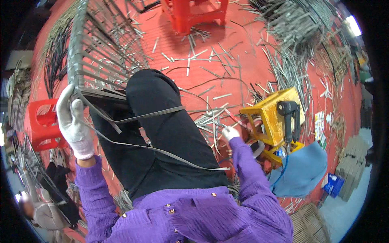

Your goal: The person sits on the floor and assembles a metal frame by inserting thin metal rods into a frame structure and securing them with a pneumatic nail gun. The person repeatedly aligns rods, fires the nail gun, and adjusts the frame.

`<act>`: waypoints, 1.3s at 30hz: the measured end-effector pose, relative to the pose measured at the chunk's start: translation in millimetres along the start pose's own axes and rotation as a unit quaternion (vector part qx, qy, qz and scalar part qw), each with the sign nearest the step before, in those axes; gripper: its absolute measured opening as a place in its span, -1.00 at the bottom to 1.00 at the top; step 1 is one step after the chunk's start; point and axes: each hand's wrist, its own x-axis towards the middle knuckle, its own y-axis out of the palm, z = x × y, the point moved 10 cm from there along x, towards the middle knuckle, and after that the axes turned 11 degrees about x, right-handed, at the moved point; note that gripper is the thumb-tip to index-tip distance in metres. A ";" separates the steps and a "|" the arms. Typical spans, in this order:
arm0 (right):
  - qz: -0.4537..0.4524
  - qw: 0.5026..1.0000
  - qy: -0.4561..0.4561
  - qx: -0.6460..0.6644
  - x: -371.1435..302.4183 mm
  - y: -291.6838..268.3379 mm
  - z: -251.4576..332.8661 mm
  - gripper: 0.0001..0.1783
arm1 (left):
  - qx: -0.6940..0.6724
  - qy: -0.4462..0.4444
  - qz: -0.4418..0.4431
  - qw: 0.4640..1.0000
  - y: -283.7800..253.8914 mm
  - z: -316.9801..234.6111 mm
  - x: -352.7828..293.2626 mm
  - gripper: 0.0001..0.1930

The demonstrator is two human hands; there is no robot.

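My left hand (73,123), in a white glove, grips the lower edge of a grey woven wicker frame (95,44) that leans against my black-trousered knee (152,91). Long flat grey strips (150,117) trail from the frame across my lap toward the right. My right hand (230,132), also gloved, reaches down to the floor beside the yellow stool and pinches the end of a thin grey strip (214,121). Both sleeves are purple.
A yellow stool (269,111) carries a black power tool (288,117); a blue cloth (302,170) lies beside it. Red plastic stools stand at left (40,123) and top (194,12). Cut grey strips litter the red floor (227,60). Another person sits at lower left (40,210).
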 end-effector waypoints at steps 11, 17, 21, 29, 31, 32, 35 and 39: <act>-0.119 0.973 0.190 -0.055 45.4 49.3 -76.3 -0.43 | 0.081 -0.153 0.058 0.983 -4.8 28.4 -54.0 -0.78; 0.140 0.937 -0.204 0.246 -58.8 -65.6 132.5 -0.40 | 0.123 -0.194 0.123 0.965 13.8 28.0 -62.8 -0.73; 0.235 0.957 -0.148 0.080 -140.3 -95.3 187.7 -0.28 | 0.046 -0.195 0.094 0.975 18.3 36.8 -61.2 -0.70; 0.268 0.795 -0.089 0.538 -122.6 -43.1 265.1 -0.42 | -0.179 -0.264 0.147 0.936 42.9 43.2 -80.5 -0.72; 0.305 0.819 -0.124 0.469 -115.8 -65.3 325.8 -0.38 | -0.185 -0.275 0.153 0.931 39.1 38.8 -82.6 -0.71; 0.361 0.823 -0.153 0.412 -120.3 -67.9 361.6 -0.35 | -0.188 -0.275 0.152 0.931 36.4 35.9 -82.5 -0.71; 0.401 0.873 -0.278 0.008 -140.8 -54.4 431.7 -0.37 | -0.177 -0.252 0.165 0.937 30.5 24.8 -78.5 -0.69; 0.468 0.801 -0.318 -0.198 -176.6 -18.0 473.4 -0.17 | -0.167 -0.262 0.176 0.934 28.9 23.2 -79.9 -0.69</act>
